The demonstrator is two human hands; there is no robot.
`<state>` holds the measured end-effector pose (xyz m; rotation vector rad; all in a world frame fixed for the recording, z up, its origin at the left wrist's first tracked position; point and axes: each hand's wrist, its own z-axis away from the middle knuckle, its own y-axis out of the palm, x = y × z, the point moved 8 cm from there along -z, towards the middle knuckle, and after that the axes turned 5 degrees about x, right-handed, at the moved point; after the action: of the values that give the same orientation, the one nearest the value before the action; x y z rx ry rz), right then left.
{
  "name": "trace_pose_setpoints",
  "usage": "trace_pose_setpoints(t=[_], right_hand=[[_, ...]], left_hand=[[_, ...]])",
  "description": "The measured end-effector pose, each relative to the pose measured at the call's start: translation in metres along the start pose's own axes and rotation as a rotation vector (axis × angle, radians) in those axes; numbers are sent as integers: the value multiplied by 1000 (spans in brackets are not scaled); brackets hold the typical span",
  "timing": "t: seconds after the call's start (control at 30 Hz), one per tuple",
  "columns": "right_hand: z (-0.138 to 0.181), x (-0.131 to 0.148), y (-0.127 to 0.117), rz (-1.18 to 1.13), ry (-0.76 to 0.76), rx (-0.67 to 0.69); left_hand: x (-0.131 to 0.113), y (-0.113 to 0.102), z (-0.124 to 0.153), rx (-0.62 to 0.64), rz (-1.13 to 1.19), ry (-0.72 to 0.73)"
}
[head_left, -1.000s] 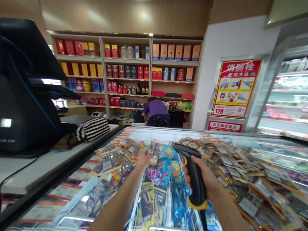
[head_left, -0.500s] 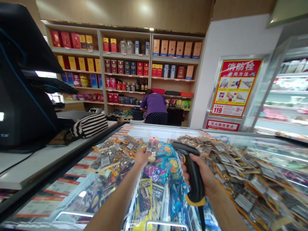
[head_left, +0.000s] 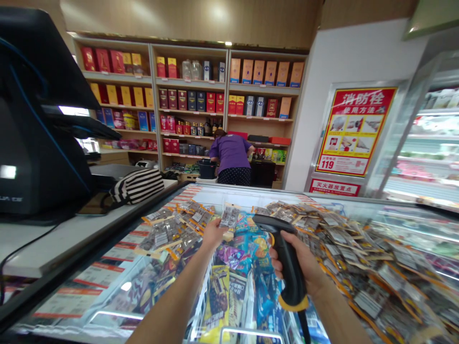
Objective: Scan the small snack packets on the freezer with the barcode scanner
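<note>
My left hand [head_left: 214,232] is closed on the near edge of a small clear snack packet [head_left: 230,216], held up above the glass top of a freezer. Wrapped around the grip of a black barcode scanner [head_left: 289,267] with yellow trim is my right hand [head_left: 299,258]. The scanner's head faces left, toward the packet but apart from it. Similar packets lie in a small pile [head_left: 175,227] left of my left hand, and a larger pile [head_left: 369,267] spreads out to the right of my right hand. Under the glass are colourful ice cream wrappers [head_left: 218,296].
A dark checkout terminal [head_left: 39,124] stands on a white counter [head_left: 25,253] at left, beside a striped bag [head_left: 138,185]. A person in a purple top [head_left: 233,152] bends at shelves of boxes [head_left: 191,86] beyond the freezer. A red fire-hydrant poster [head_left: 355,131] hangs at right.
The view has shifted slightly, so the surroundings sit a little further right. The scanner has moved slightly left relative to the packet, which is tilted a bit differently. Both grips are unchanged.
</note>
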<state>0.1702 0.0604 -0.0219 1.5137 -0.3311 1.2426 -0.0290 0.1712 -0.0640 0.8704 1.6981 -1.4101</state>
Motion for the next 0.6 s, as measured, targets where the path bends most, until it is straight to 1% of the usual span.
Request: trace_pose_setpoints(t=[0.13, 0.37, 0.6], right_hand=[[-1, -2, -1, -7, -2, 19], [1, 2, 3, -22, -13, 20], [0, 1, 7, -38, -38, 69]], left_hand=[[-3, 0, 2, 3, -29, 17], [-4, -1, 3, -6, -54, 19], [-8, -1, 4, -4, -53, 52]])
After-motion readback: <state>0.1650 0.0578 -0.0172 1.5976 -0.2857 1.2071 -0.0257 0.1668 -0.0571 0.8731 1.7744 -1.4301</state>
